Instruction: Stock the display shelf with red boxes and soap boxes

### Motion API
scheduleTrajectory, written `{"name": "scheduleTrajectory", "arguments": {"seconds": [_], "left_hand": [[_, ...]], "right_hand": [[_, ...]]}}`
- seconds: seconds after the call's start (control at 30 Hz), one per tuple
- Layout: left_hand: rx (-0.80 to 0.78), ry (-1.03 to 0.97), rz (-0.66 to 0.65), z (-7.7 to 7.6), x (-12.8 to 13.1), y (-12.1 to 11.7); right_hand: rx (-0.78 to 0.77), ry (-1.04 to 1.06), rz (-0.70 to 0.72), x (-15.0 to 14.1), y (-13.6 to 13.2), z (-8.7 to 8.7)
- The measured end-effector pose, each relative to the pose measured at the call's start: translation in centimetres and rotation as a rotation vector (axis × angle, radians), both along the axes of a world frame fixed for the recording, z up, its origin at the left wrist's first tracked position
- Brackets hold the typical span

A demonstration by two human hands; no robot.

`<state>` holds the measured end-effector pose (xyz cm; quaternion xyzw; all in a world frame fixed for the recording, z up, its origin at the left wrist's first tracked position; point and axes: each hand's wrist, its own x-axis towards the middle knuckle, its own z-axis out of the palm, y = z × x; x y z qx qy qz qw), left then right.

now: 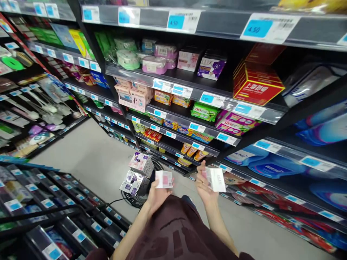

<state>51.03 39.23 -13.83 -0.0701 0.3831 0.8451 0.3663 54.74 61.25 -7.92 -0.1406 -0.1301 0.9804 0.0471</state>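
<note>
Reaching forward from the lower edge of the view, the two forearms slant up past a dark brown shirt (173,234), one on each side, with the hands at nearly the same height and well apart. The left hand (157,196) grips a small carton (163,179), the thumb along its near left side and fingertips showing at its right edge. The right hand (205,185) grips a white box (217,180) by its left side, the fingers bent and one fingertip pointing upward beyond it.

The small carton is white with a pink patch on the face turned upward. The white box is tilted, showing a pale, mostly plain panel with grey lettering too small to read with certainty; pink shows beside the fingers.

Just left of the left hand, a black basket (132,201) on the floor bears stacked boxes (140,161), white with purple and pink printing. Beyond both hands rises a shelf unit (230,95), where a pink box (188,60) and a purple box (211,68) stand side by side; a red box (258,85) lies farther right.
</note>
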Motion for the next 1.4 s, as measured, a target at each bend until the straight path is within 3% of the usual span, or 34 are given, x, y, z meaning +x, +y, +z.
{"name": "scheduleTrajectory", "arguments": {"seconds": [0.1, 0.17, 0.23, 0.33, 0.53, 0.6, 0.67, 0.8, 0.93, 1.03, 1.17, 1.27, 1.4], "left_hand": [[-0.361, 0.071, -0.095, -1.8, 0.6, 0.3], [-0.494, 0.155, -0.089, -2.4, 0.9, 0.2], [-0.626, 0.374, -0.070, -2.5, 1.0, -0.2], [-0.843, 0.705, -0.098, -2.3, 0.9, -0.8], [-0.800, 0.716, -0.090, -3.4, 0.7, -1.1], [-0.806, 0.688, -0.087, -3.9, 0.5, -1.3], [-0.824, 0.685, -0.092, -4.3, 0.4, -1.5], [-0.857, 0.711, -0.104, -4.6, 0.1, -2.0], [-0.886, 0.742, -0.154, -5.0, 0.0, -2.3], [-0.875, 0.745, -0.127, -5.8, -0.1, -2.7], [-0.873, 0.746, -0.058, -7.3, -0.3, -3.2], [-0.896, 0.766, -0.015, -8.5, -0.4, -3.7], [-0.938, 0.779, -0.012, -10.2, -0.4, -4.6]], "right_hand": [[0.250, -0.109, -0.147, -0.2, 0.7, 0.2], [0.441, -0.151, -0.228, -0.3, 0.8, 0.2], [0.584, -0.156, -0.237, -0.4, 0.6, 0.2], [0.645, -0.187, -0.223, -0.6, 0.2, 0.1], [0.614, -0.266, -0.181, -2.4, 0.8, 1.1], [0.747, -0.187, -0.150, -3.7, 1.4, 2.7], [0.996, -0.055, -0.156, -5.4, 2.2, 5.2], [1.470, 0.246, -0.284, -9.8, 3.5, 12.0], [1.716, 0.482, -0.490, -15.7, 4.4, 19.0], [1.808, 0.590, -0.583, -20.8, 4.9, 23.0], [2.047, 0.509, -0.626, -27.5, 5.3, 25.5], [2.269, 0.358, -0.557, -31.5, 5.4, 25.8], [2.579, 0.051, -0.501, -34.3, 5.0, 26.2]]}}
